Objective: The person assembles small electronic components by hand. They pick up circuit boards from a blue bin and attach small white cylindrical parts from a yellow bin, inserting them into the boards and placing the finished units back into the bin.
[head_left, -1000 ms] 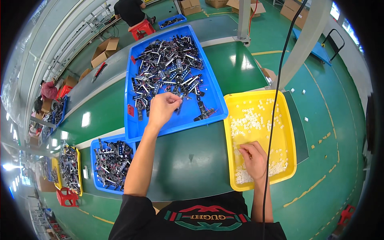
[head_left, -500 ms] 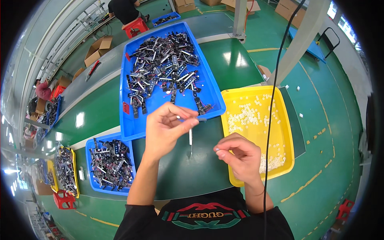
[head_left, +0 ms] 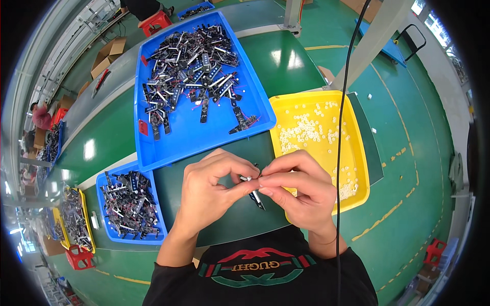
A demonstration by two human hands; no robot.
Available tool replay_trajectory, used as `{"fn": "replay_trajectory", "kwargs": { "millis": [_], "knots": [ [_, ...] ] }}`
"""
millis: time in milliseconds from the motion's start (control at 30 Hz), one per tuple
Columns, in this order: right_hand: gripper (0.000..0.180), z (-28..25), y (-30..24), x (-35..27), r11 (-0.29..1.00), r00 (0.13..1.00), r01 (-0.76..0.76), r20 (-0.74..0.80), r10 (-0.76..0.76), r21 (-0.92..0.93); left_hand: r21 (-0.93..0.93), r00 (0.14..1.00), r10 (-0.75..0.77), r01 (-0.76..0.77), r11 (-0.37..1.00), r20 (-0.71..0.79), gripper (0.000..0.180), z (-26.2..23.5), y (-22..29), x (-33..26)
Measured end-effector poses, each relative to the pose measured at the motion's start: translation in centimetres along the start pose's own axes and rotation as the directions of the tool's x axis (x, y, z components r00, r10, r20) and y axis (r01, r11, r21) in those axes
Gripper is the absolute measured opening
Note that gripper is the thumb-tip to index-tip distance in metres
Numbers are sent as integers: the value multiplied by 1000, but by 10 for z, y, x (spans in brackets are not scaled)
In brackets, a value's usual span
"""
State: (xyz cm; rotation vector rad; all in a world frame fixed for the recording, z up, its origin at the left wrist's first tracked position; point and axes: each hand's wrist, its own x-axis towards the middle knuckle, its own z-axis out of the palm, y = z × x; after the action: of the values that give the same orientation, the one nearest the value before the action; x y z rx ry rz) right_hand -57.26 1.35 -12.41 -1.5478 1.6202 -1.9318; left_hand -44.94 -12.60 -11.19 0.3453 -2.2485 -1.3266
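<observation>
A small dark component (head_left: 253,189) with a pale tip sits pinched between the 2 hands, held low over the green belt (head_left: 224,214) just in front of the person's chest. The left hand (head_left: 209,191) closes thumb and forefinger on its pale upper end, and the right hand (head_left: 301,191) meets it from the other side, fingertips (head_left: 266,179) pressed narrowly against the same end, so both grips are tight on the piece. Its dark lower end points down and slightly right, clear of the belt as far as can be told.

Just right of the grip, partly under the right hand, lies a yellow tray (head_left: 357,153) scattered with small white parts (head_left: 306,130). Straight beyond the grip, further from the body, a large blue tray (head_left: 204,137) holds a heap of dark components (head_left: 194,76) of the same kind. To the left of the grip and a little nearer the body, a smaller blue tray (head_left: 158,232) carries more dark pieces.

A thin black cable (head_left: 341,153) hangs down past the right hand, crossing the yellow tray. Far to the left along the belt, more trays (head_left: 76,219) sit in a row, and another person (head_left: 41,115) works well apart at the far left edge.
</observation>
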Motion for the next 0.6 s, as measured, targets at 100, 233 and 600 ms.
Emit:
{"fn": "replay_trajectory", "kwargs": {
  "millis": [100, 233, 600],
  "knots": [
    [21, -1, -3, -1, 998, 1000, -14, 15, 15, -63, 88, 999, 35, -36, 995, 18, 18, 2, 10, 0],
    [23, -4, -3, -2, 996, 998, -21, 49, 25, -87, 169, 994, 103, -105, 980, 24, 18, 3, 14, -1],
    [26, -4, 3, -6, 994, 998, -21, 48, 26, -103, 270, 981, 190, -193, 943, 38, 17, 4, 17, -4]
  ]
}}
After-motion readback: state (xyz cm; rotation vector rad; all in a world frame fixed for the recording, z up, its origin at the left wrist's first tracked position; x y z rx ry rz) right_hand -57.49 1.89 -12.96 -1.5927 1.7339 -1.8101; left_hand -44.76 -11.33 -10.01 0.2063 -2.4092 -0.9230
